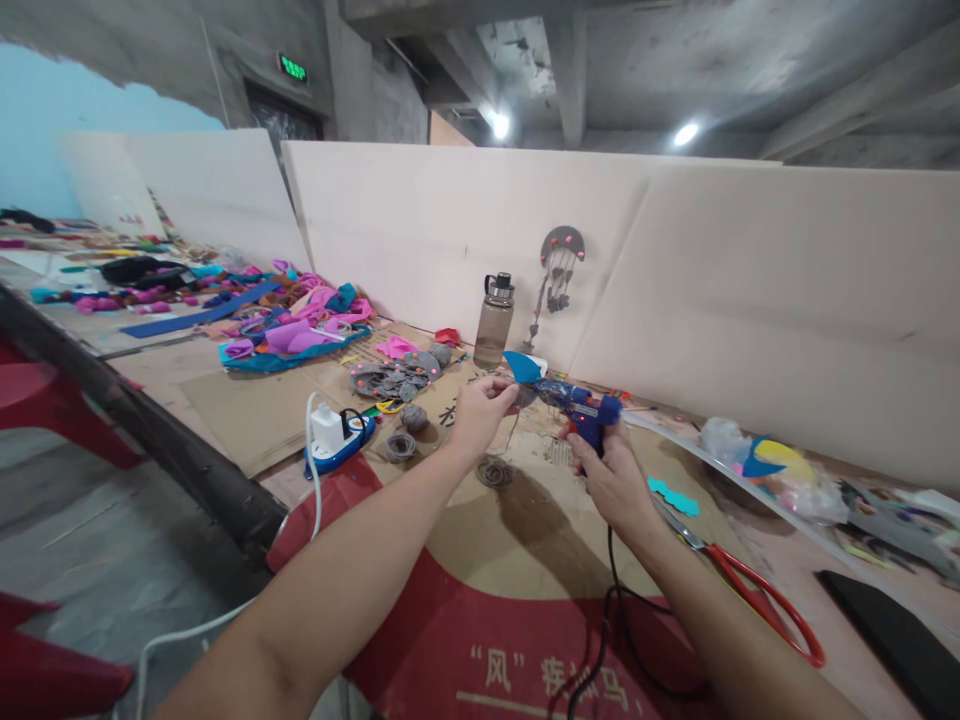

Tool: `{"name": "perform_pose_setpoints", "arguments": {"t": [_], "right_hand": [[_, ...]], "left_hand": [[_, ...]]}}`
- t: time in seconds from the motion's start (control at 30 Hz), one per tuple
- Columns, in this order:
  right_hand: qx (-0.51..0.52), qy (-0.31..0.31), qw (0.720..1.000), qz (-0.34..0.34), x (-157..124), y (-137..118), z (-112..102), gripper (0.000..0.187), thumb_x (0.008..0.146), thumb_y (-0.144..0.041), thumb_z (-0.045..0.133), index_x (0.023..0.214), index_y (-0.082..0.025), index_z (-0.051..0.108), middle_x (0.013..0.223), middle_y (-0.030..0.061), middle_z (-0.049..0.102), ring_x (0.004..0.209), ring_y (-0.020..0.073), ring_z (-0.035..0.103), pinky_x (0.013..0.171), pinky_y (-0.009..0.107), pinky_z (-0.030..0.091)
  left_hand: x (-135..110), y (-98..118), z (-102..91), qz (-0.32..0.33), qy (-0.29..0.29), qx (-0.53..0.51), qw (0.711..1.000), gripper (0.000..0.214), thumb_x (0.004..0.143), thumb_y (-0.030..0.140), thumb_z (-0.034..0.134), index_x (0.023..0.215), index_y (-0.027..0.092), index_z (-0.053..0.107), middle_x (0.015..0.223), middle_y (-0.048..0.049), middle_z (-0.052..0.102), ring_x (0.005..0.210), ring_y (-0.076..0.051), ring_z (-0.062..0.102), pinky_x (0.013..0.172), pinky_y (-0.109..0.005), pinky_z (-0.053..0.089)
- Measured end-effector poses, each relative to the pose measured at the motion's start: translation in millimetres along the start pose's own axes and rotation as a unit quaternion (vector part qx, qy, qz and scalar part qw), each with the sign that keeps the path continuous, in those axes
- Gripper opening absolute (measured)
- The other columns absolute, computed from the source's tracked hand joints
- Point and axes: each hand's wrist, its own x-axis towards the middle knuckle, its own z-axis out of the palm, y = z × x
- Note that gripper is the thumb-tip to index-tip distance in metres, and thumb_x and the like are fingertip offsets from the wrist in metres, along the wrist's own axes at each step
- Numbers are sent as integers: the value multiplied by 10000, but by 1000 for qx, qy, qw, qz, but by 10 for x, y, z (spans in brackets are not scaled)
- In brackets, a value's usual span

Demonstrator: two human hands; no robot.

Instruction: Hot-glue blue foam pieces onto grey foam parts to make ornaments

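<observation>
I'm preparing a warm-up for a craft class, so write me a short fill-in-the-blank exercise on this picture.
1. The right hand holds a ____ glue gun.
2. The blue piece is nearer the ____ hand.
3. The scissors have ____ handles.
4. In the picture, the hanging ornament is to the ____ of the bottle.

Missing words: blue; left; red; right.

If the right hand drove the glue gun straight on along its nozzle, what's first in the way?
The glue gun would likely first meet the blue piece or the grey piece at the left hand; depth is unclear, and they may be touching now.
</observation>
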Motion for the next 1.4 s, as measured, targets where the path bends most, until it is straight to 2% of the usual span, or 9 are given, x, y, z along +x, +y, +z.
{"name": "perform_pose_setpoints", "arguments": {"t": [0.4, 0.63, 0.8, 0.97, 1.1, 1.3, 1.4], "right_hand": [[17, 13, 1000, -11, 41, 217, 7, 316, 829, -478, 561, 982, -207, 506, 756, 6, 536, 605, 161, 468, 573, 312, 417], [5, 37, 999, -31, 45, 188, 7, 299, 827, -455, 545, 984, -201, 524, 782, 21, 559, 627, 167, 478, 586, 310, 420], [-7, 22, 1000, 0, 41, 199, -9, 284, 841, -467, 537, 954, -207, 518, 723, 4, 552, 594, 165, 468, 586, 316, 408], [-14, 40, 999, -33, 48, 202, -19, 274, 845, -460, 543, 958, -211, 522, 713, 4, 555, 649, 176, 490, 635, 318, 413], [-22, 38, 999, -26, 61, 222, -25, 319, 838, -499, 535, 955, -202, 524, 711, 3, 535, 624, 174, 465, 618, 325, 406], [-27, 51, 998, -38, 73, 216, -33, 322, 823, -486, 539, 975, -202, 532, 771, 28, 571, 707, 197, 500, 704, 356, 432], [-25, 50, 998, -29, 70, 198, -34, 316, 816, -480, 537, 960, -199, 529, 761, 20, 559, 679, 186, 488, 669, 345, 431]], "left_hand": [[59, -48, -32, 6, 1, -12, 1000, 235, 668, 321, 771, 762, 129, 674, 767, -39, 698, 705, -146, 651, 707, -337, 581], [58, -24, -17, 6, 12, -27, 1000, 217, 653, 296, 771, 730, 128, 658, 759, -39, 699, 692, -140, 650, 690, -323, 583], [57, -13, -7, 6, 19, -35, 999, 208, 655, 278, 765, 737, 122, 654, 755, -42, 701, 694, -138, 656, 676, -311, 585], [70, -25, -12, 7, 21, -39, 999, 229, 653, 292, 768, 746, 116, 653, 755, -47, 702, 700, -142, 663, 676, -317, 589], [72, -24, -10, 9, 23, -43, 999, 246, 647, 299, 776, 742, 112, 649, 755, -51, 702, 704, -148, 667, 679, -327, 594], [60, -4, -5, 10, 29, -39, 999, 238, 655, 299, 773, 751, 117, 655, 784, -58, 708, 721, -157, 674, 693, -339, 596], [65, -7, -11, 11, 28, -41, 999, 236, 665, 300, 770, 758, 116, 655, 788, -61, 708, 722, -157, 675, 675, -320, 593]]}}
